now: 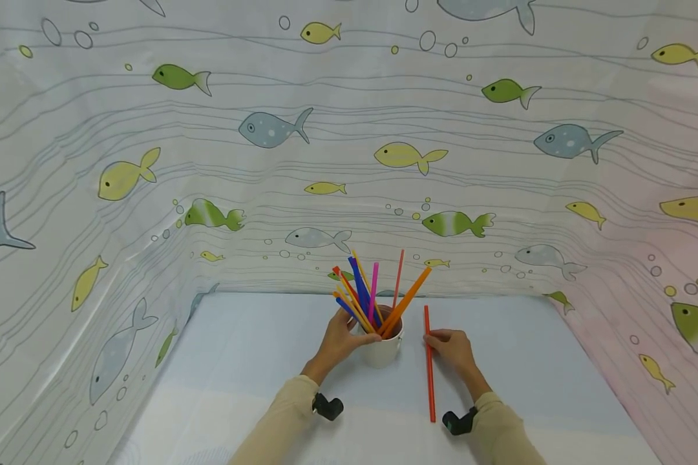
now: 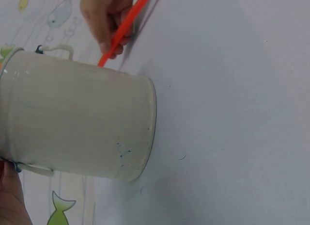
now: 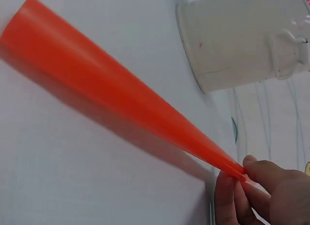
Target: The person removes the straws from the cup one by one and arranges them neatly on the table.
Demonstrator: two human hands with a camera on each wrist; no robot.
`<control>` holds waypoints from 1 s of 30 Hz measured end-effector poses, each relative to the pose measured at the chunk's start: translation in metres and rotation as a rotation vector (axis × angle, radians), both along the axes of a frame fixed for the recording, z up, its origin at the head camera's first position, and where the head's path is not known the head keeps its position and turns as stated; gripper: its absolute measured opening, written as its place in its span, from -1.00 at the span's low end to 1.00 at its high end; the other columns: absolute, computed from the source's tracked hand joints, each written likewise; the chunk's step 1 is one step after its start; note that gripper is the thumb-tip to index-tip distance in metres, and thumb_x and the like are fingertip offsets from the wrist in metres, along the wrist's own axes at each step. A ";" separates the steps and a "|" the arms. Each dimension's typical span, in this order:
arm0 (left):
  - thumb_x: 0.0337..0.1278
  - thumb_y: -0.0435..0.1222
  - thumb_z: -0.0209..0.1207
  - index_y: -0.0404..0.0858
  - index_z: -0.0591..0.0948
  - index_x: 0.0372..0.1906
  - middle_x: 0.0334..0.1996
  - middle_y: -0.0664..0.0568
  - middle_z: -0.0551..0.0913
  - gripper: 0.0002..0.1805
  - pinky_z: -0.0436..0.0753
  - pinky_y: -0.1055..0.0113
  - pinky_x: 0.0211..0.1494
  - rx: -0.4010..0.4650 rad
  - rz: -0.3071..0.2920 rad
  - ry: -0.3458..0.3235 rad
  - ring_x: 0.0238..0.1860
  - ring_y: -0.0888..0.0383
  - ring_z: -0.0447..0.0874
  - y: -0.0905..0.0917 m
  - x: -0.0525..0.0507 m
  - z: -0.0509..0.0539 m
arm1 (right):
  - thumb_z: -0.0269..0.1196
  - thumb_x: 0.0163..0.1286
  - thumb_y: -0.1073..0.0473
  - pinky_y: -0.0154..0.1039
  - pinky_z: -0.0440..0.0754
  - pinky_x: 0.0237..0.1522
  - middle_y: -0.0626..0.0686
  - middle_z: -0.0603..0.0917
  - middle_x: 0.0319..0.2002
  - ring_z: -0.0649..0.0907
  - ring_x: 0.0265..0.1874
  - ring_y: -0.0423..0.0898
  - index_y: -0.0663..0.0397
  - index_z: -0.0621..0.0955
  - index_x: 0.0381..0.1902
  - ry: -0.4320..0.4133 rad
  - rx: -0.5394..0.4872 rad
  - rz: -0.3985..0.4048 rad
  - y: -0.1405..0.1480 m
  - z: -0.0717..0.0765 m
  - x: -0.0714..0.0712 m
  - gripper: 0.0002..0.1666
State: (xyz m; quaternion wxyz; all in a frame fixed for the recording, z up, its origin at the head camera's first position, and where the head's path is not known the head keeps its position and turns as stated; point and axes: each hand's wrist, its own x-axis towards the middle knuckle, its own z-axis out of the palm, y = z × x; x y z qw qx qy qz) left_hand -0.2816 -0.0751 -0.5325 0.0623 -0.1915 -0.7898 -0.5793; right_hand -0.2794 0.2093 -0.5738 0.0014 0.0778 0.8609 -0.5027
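A small white metal pail [image 1: 382,354] with side handles stands upright on the table, holding several long coloured straws [image 1: 363,292] that fan out above its rim. My left hand [image 1: 335,340] holds the pail near its rim on the left side, thumb in front; its other fingers are partly hidden. To the right of the pail, my right hand [image 1: 455,349] pinches a long red straw [image 1: 430,387] between thumb and fingers. In the right wrist view, that red straw [image 3: 111,89] runs toward the camera, its near end close to the lens and a shadow beneath it.
The pale table [image 1: 238,361] reaches back to a white wall covering [image 1: 349,213] printed with fish, which also rises on both sides. A dark device [image 1: 328,407] sits at the left wrist, another dark device [image 1: 459,422] at the right.
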 end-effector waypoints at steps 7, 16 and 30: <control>-0.12 -0.32 0.50 -0.08 0.38 0.32 0.29 0.02 0.43 -0.18 0.38 0.03 0.33 0.002 0.002 -0.003 0.38 0.00 0.30 0.001 0.003 0.002 | 0.46 0.17 0.10 -0.33 0.60 -0.48 0.04 0.73 -0.43 0.63 -0.47 -0.13 0.26 0.73 -0.18 0.057 0.087 -0.021 -0.004 -0.001 0.002 -0.65; -0.05 -0.35 0.46 -0.21 0.39 0.30 0.28 -0.07 0.43 -0.25 0.42 0.00 0.30 -0.008 -0.031 0.011 0.36 -0.05 0.34 0.001 0.022 0.035 | 0.47 0.14 0.13 -0.32 0.60 -0.53 0.03 0.70 -0.51 0.61 -0.55 -0.14 0.31 0.72 -0.27 0.097 0.157 -0.012 -0.009 -0.001 -0.001 -0.67; -0.14 -0.23 0.52 0.03 0.40 0.30 0.29 0.12 0.43 -0.19 0.41 0.05 0.31 0.013 -0.022 0.016 0.38 0.05 0.31 0.000 -0.001 -0.002 | 0.46 0.14 0.14 -0.29 0.60 -0.58 0.03 0.66 -0.58 0.61 -0.63 -0.12 0.36 0.68 -0.29 0.081 0.202 -0.001 -0.013 0.004 0.002 -0.66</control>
